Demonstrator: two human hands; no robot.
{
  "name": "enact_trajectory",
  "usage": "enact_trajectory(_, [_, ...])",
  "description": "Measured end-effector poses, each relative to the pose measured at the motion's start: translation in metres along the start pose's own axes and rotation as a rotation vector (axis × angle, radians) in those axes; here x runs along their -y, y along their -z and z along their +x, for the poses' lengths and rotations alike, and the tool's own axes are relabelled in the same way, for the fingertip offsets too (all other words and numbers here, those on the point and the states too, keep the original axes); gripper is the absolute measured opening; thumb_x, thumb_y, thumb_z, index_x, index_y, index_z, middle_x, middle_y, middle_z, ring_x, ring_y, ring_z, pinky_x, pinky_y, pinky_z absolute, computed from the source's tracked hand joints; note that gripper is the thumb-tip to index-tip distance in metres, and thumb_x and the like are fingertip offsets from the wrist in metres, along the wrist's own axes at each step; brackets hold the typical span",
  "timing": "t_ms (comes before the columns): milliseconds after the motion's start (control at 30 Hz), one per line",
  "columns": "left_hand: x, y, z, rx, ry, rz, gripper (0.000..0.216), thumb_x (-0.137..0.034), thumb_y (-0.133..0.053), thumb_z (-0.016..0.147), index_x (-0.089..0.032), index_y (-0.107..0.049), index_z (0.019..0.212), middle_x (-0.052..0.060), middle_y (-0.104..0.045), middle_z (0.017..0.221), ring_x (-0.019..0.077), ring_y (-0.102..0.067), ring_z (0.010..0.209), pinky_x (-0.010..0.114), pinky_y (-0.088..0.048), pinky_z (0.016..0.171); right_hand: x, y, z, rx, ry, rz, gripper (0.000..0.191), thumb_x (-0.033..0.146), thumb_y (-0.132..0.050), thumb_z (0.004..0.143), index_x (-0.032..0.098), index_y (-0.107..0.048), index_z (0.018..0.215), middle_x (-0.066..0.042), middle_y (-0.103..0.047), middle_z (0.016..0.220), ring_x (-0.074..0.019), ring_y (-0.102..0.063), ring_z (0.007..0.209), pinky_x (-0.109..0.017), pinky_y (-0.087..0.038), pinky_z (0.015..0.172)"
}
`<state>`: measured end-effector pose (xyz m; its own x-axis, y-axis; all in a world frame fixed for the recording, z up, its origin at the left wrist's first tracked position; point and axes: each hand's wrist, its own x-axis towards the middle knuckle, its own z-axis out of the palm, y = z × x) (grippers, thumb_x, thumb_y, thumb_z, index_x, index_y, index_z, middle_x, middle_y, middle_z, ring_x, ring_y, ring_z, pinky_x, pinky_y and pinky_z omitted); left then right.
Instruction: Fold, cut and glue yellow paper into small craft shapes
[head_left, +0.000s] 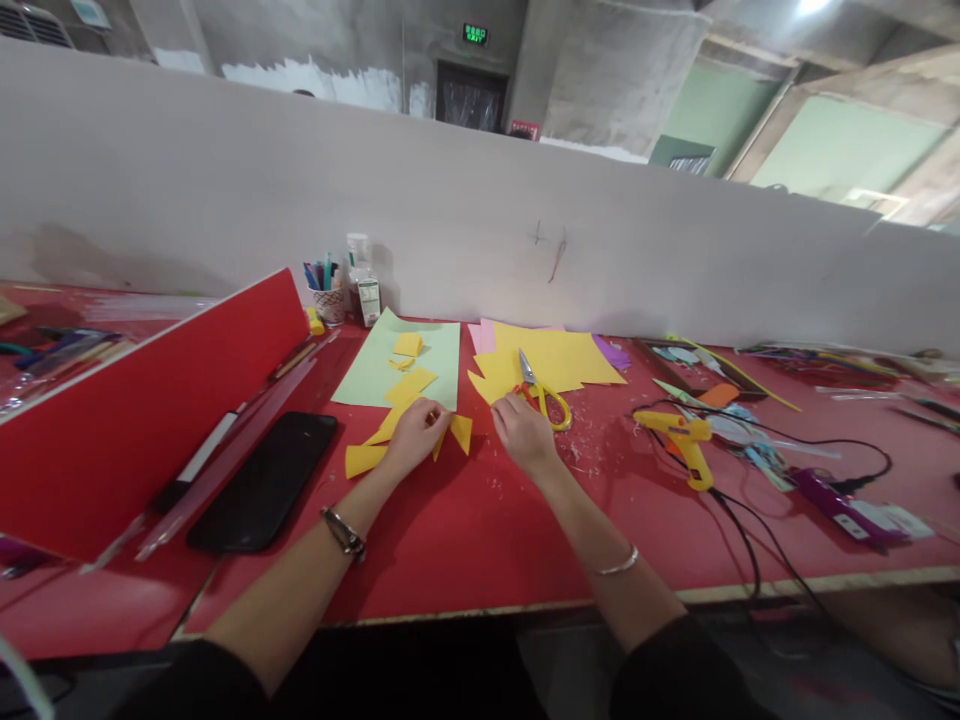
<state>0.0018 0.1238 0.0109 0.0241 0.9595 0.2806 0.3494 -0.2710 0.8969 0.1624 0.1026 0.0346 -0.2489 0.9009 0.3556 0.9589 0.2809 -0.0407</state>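
Observation:
My left hand (pixel 417 438) is closed in a pinch on a small yellow paper piece (pixel 460 433), which sticks out to the right of the fingers. Other cut yellow paper strips (pixel 366 460) lie under and beside that hand. My right hand (pixel 523 430) has its fingertips together at the near corner of the yellow paper (pixel 486 386); the exact grip is partly hidden. Just beyond the right hand, scissors with yellow handles (pixel 556 408) rest on the yellow sheets, blades pointing away. A pale green sheet (pixel 442 375) bears more yellow pieces (pixel 408 344).
A black phone (pixel 264 482) and a raised red board (pixel 157 420) are on the left. A pen cup (pixel 328 304) and a bottle (pixel 367 298) stand near the white partition (pixel 450 220). At right lie a yellow glue gun (pixel 681 440), its cable, and a purple device (pixel 846 510).

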Motion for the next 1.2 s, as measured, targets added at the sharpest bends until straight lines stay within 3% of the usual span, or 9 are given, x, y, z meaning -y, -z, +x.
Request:
enact_trajectory(200, [0.0, 0.0, -0.005, 0.069, 0.033, 0.097, 0.008, -0.027, -0.049, 0.067, -0.02, -0.051, 0.063, -0.007, -0.044, 0.042, 0.0115, -0.041, 0.043, 0.022, -0.027, 0.046, -0.003, 0.005, 0.001, -0.27, -0.095, 0.323, 0.018, 0.022, -0.034, 0.079, 0.017, -0.051, 0.084, -0.005, -0.056, 0.074, -0.0143, -0.052, 0.064, -0.024, -0.037, 0.056])
enact_trajectory(333, [0.003, -0.001, -0.003, 0.053, 0.043, -0.058, 0.03, -0.025, -0.05, 0.067, -0.019, -0.046, 0.095, -0.002, -0.06, 0.066, 0.0121, -0.053, 0.054, 0.022, -0.037, 0.053, -0.007, 0.019, -0.004, -0.29, -0.165, 0.623, 0.033, 0.023, -0.037, 0.078, 0.018, -0.037, 0.111, 0.0, -0.05, 0.067, -0.0113, -0.05, 0.05, -0.024, -0.04, 0.05])
enact_trajectory(433, [0.006, -0.004, -0.002, 0.099, 0.036, -0.066, 0.032, -0.022, -0.046, 0.068, -0.019, -0.044, 0.1, 0.002, -0.061, 0.081, 0.0121, -0.056, 0.062, 0.023, -0.042, 0.058, -0.012, 0.033, -0.013, -0.305, -0.197, 0.771, 0.04, 0.023, -0.037, 0.078, 0.021, -0.032, 0.117, 0.003, -0.047, 0.064, -0.0089, -0.049, 0.042, -0.022, -0.04, 0.044])
enact_trajectory(600, [0.004, -0.008, -0.007, 0.326, -0.218, 0.223, 0.032, -0.018, -0.042, 0.07, -0.018, -0.047, 0.102, 0.006, -0.062, 0.087, 0.0181, -0.057, 0.081, 0.034, -0.04, 0.079, -0.018, 0.046, -0.035, -0.338, -0.233, 0.783, 0.016, 0.026, -0.041, 0.076, 0.019, -0.05, 0.087, 0.001, -0.052, 0.062, -0.0102, -0.054, 0.05, -0.022, -0.042, 0.049])
enact_trajectory(667, [0.0, -0.008, -0.011, 0.429, -0.352, 0.303, 0.037, -0.019, -0.04, 0.073, -0.021, -0.043, 0.109, 0.006, -0.06, 0.1, 0.0192, -0.053, 0.095, 0.041, -0.027, 0.094, -0.018, 0.047, -0.046, -0.34, -0.251, 0.772, 0.014, 0.028, -0.042, 0.076, 0.018, -0.051, 0.082, -0.002, -0.057, 0.07, -0.012, -0.057, 0.06, -0.023, -0.044, 0.053])
enact_trajectory(733, [-0.005, -0.007, -0.013, 0.443, -0.444, 0.34, 0.038, -0.019, -0.036, 0.076, -0.022, -0.04, 0.113, 0.005, -0.054, 0.113, 0.0187, -0.048, 0.104, 0.044, -0.016, 0.099, -0.018, 0.046, -0.059, -0.322, -0.275, 0.734, 0.015, 0.028, -0.042, 0.076, 0.019, -0.051, 0.084, -0.005, -0.06, 0.079, -0.0147, -0.059, 0.071, -0.023, -0.046, 0.057])
enact_trajectory(900, [-0.023, -0.004, -0.023, 0.321, -0.53, 0.309, 0.033, -0.027, -0.032, 0.08, -0.017, -0.046, 0.107, 0.01, -0.054, 0.107, 0.0189, -0.047, 0.102, 0.033, -0.034, 0.089, -0.011, 0.033, -0.099, -0.315, -0.36, 0.625, 0.017, 0.026, -0.04, 0.075, 0.02, -0.052, 0.087, -0.006, -0.063, 0.084, -0.0169, -0.06, 0.079, -0.025, -0.048, 0.062])
enact_trajectory(1067, [-0.04, -0.01, -0.043, 0.678, -0.763, 0.425, 0.06, -0.041, -0.056, 0.065, -0.019, -0.039, 0.118, 0.01, -0.047, 0.119, 0.0237, -0.043, 0.108, 0.034, -0.033, 0.091, 0.004, 0.018, -0.125, -0.307, -0.258, 0.461, 0.018, 0.025, -0.038, 0.078, 0.02, -0.056, 0.081, -0.005, -0.065, 0.074, -0.0159, -0.061, 0.068, -0.024, -0.048, 0.058])
enact_trajectory(1200, [-0.038, -0.012, -0.055, 0.793, -0.741, 0.629, 0.049, -0.021, -0.046, 0.075, -0.022, -0.033, 0.123, 0.007, -0.043, 0.125, 0.0196, -0.04, 0.112, 0.032, -0.032, 0.091, 0.008, 0.017, -0.128, -0.252, -0.061, 0.404, 0.02, 0.021, -0.037, 0.08, 0.019, -0.057, 0.08, -0.004, -0.063, 0.068, -0.0142, -0.059, 0.062, -0.023, -0.047, 0.057])
